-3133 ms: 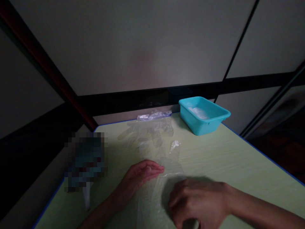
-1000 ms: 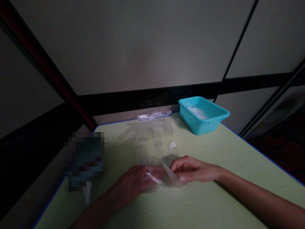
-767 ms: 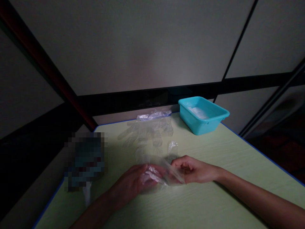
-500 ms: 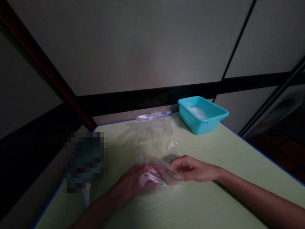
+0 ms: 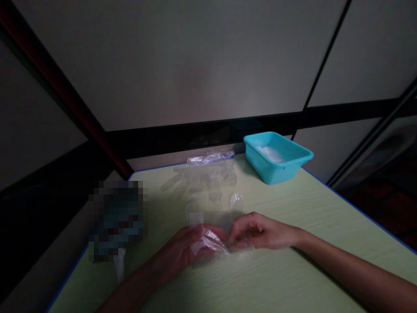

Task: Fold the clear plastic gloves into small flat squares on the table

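A thin, clear plastic glove (image 5: 211, 240) lies crumpled between my two hands, low over the table. My left hand (image 5: 185, 245) reaches in from the lower left with its fingers curled on the glove, and the film covers part of them. On the other side my right hand (image 5: 252, 232) pinches the film with curled fingers. Whether any finger is inside the glove I cannot tell. Just beyond, more clear plastic gloves (image 5: 203, 178) lie spread flat, with their finger shapes showing. A shiny glove fingertip (image 5: 236, 200) sits behind my right hand.
A turquoise plastic basin (image 5: 276, 171) with something whitish inside stands at the table's back right. At the left is a blurred-out object (image 5: 119, 221) with a white strip (image 5: 119, 265) below it. The pale green table (image 5: 293, 278) meets a panelled wall (image 5: 202, 65) behind.
My right hand's fingers have shifted slightly left, closer to my left hand. The film between the hands has drawn in and lies lower. The other things stay in place.
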`<state>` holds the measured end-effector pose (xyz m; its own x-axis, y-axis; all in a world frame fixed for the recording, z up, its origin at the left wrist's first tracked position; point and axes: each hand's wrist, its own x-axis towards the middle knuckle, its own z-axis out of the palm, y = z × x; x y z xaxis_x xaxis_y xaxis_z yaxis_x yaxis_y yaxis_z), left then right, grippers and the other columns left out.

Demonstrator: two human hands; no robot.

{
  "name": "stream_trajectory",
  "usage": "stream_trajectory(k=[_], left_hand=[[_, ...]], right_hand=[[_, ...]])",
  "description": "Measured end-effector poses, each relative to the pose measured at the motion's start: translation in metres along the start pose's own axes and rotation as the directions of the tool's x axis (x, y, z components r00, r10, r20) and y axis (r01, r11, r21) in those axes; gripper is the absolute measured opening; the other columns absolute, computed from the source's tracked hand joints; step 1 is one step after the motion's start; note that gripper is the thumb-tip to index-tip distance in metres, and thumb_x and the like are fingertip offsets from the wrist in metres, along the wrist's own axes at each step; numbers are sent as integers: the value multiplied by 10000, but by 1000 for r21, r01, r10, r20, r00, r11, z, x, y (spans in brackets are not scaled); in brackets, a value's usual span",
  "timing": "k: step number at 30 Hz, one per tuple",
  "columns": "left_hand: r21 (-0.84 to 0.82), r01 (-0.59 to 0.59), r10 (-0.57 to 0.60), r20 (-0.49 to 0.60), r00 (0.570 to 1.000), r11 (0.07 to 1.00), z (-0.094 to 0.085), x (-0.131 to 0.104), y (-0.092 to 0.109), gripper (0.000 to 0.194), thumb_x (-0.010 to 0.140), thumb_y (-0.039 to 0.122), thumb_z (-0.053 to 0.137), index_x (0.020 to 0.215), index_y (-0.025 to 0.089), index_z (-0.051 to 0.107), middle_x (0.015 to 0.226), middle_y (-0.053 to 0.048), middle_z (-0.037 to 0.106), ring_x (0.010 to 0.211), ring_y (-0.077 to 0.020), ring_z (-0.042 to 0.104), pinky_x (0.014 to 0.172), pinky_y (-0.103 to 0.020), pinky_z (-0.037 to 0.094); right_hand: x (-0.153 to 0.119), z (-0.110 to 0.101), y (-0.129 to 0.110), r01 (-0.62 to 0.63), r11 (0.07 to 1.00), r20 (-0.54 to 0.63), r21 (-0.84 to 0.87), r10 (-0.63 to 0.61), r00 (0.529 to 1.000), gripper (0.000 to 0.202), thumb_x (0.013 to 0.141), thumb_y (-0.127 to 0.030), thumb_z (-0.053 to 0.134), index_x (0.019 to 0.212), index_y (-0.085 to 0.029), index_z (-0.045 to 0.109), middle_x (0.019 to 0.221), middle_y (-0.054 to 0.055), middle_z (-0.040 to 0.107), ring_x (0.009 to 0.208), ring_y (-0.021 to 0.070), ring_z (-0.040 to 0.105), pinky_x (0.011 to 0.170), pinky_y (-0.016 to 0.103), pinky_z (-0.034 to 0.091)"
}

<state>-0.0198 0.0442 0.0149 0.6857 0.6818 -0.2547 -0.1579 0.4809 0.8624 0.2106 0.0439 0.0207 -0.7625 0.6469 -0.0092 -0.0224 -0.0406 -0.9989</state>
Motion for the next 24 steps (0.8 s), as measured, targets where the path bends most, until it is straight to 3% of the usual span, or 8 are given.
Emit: stream_trajectory(k=[24], left_hand=[[37,11,-11,4,1000,999,4,-1,1,295,779,372,616,946,138,680,906,-67,675,854,-183,591,777,-239,415]], right_hand=[[-1,0,2,-4,1000,10,-14,4,1000,208,759,-283,636,871,-108,633,791,22,604,730,92,559,701,222,440]])
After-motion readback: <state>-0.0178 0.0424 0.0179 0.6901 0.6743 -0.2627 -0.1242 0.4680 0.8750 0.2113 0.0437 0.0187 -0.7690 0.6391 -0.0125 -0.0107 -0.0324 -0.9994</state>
